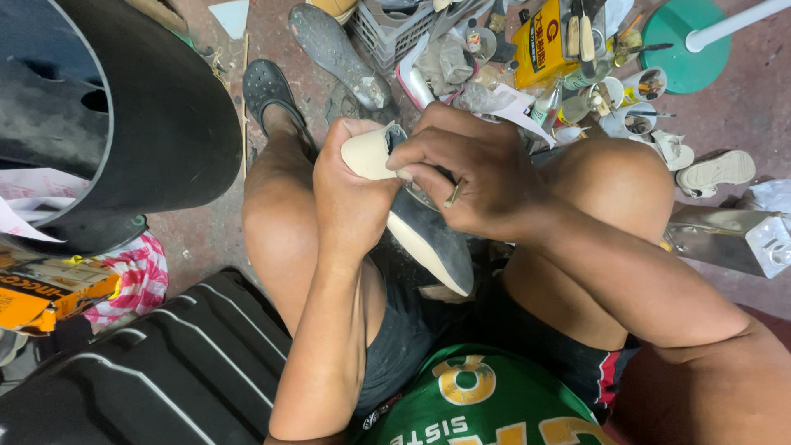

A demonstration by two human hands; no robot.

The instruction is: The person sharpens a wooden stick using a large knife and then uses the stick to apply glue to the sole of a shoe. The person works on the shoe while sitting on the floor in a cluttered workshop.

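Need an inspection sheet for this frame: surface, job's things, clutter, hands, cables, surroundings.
Surface: reddish concrete floor, stained; the person sits low, work held over the knees.
Job's things: dark shoe with cream sole, held between both hands.
Clutter: loose shoe sole, grey basket, yellow can, small pots, a white shoe, all on the floor ahead.
Hands: left hand wrapped around the shoe's cream end; right hand pinching its edge, fingers curled.
Cables: nothing seen.
Surroundings: black round bin, black ribbed case, green stand base, metal block.
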